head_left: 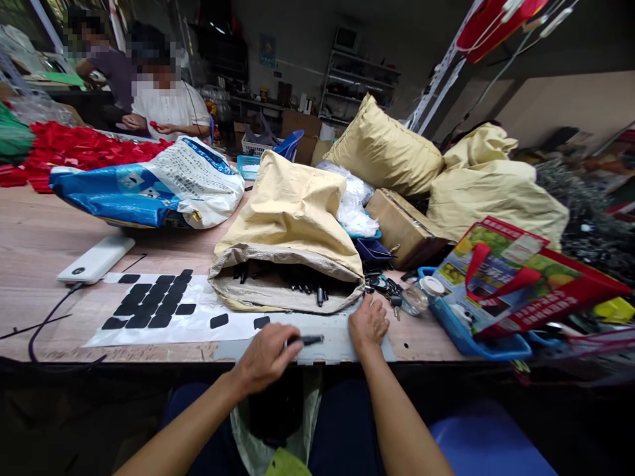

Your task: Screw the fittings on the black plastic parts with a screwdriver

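L hand [268, 354] above table edge, thumb and fingers closed on small dark part [306, 340]; R hand [368, 324] at sack's R corner, fingers curled (hold unclear). Yellow sack [292, 208] lying, mouth twd person, black pcs [320, 296] inside.

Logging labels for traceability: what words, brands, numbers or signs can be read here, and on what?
None is clear enough to quote.
Blue-and-white sack: printed rows, too small and blurred.
Red-trimmed shopping bag: pale characters on red, blurred.
White power bank: dark round mark, unreadable.
Wall poster: too far and dark.
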Demonstrator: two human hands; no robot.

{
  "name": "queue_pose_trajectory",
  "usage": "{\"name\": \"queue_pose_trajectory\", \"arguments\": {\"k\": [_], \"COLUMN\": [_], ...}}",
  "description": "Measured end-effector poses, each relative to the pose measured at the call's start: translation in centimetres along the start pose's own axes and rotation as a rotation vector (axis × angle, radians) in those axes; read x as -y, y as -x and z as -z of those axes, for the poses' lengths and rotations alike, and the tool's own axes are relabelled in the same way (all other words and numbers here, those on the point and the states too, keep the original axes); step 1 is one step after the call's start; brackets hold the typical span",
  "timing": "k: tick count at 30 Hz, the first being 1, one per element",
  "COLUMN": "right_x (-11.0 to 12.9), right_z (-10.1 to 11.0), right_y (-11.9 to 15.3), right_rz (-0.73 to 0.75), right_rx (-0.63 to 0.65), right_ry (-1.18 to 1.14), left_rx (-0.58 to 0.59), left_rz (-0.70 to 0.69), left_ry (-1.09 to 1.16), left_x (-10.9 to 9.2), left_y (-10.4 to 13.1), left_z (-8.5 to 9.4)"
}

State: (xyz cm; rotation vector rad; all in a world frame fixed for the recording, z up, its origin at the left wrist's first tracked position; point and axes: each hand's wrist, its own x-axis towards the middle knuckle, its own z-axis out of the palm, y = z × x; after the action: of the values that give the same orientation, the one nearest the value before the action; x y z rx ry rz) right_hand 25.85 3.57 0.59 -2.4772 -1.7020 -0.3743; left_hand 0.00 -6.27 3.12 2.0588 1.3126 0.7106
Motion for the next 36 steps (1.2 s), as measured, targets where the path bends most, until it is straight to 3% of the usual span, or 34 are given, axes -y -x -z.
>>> {"name": "queue_pose_trajectory", "arguments": {"k": [2,4,8,10,12,14,16,17,21,24,27,30,33,36], "right_x": [0.0,0.0,0.1,0.1,0.1,0.1,0.1,0.1,0.0,0.0,0.0,0.0,0.0,0.0], "right_z": [0.0,-0.1,0.0,0.0,0.0,0.0,-0.1,-0.1,-0.2,-0.4,-0.6,-0.6,-0.6,-0.4], "right_y": [0.0,0.0,0.1,0.1,0.1,0.1,0.2,0.2,0.1,0.1,0.1,0.1,0.1,0.2], "right_rz": [-0.002,-0.002,0.009,0.007,0.000,-0.005,-0.002,0.001,0.005,0.002,0.009,0.008,-0.001,-0.004], "right_rx": [-0.005,-0.010,-0.015,-0.008,-0.002,-0.007,-0.013,-0.014,-0.014,-0.023,-0.032,-0.038,-0.033,-0.015], "right_ry": [0.004,0.006,-0.007,-0.011,-0.012,-0.008,-0.003,-0.001,-0.008,-0.019,-0.023,-0.025,-0.032,-0.046], "left_rx": [0.177,0.283,0.328,0.359,0.386,0.378,0.251,0.132,-0.302,-0.291,-0.216,-0.220,-0.257,-0.188], "left_rz": [-0.009,0.062,0.382,0.459,0.435,0.361,0.327,0.335,0.325,0.413,0.498,0.482,0.325,0.073], "left_ry": [0.024,-0.014,-0.151,-0.214,-0.186,-0.075,-0.041,-0.083,-0.399,-0.597,-0.652,-0.658,-0.575,-0.410], "left_x": [-0.9,-0.6,2.3,2.8,2.0,0.6,-0.4,-0.4,2.8,6.1,8.2,8.3,6.8,4.9], "left_y": [3.0,5.7,8.7,8.8,7.8,5.5,2.0,0.0,-7.6,-10.9,-11.7,-10.7,-8.7,-6.5], "left_z": [-1.2,-3.1,-6.9,-7.4,-6.4,-4.0,-0.8,0.9,5.8,6.9,6.7,6.5,5.7,4.0]}}
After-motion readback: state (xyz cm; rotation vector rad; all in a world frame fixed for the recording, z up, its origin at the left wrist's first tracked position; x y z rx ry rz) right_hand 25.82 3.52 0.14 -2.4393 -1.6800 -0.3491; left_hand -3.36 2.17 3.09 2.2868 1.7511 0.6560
